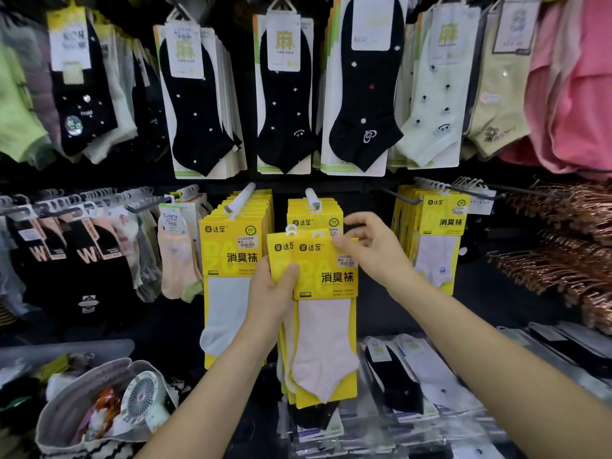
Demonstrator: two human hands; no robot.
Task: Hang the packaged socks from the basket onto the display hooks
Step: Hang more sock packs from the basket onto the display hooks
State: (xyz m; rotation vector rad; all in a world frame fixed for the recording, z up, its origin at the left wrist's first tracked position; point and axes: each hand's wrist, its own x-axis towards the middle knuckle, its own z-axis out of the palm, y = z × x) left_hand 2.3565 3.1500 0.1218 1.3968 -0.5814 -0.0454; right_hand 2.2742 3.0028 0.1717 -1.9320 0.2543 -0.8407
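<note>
My left hand (273,293) grips a small stack of yellow-carded sock packs (326,326), pale pink socks at the front, held upright before the display. My right hand (367,246) pinches the top right corner of the front pack's card. Its white plastic hanger loops sit just below a white display hook (313,198) that carries more of the same yellow packs (314,220). To the left, another white hook (240,200) holds a thick row of yellow packs with white socks (231,279). The basket is not clearly in view.
Black and pale ankle socks (284,94) hang in the row above. A third row of yellow packs (437,240) hangs at right, beside copper hangers (563,246). An open bag with a small white fan (139,397) sits low left. Wrapped sock packs (414,376) lie on the counter below.
</note>
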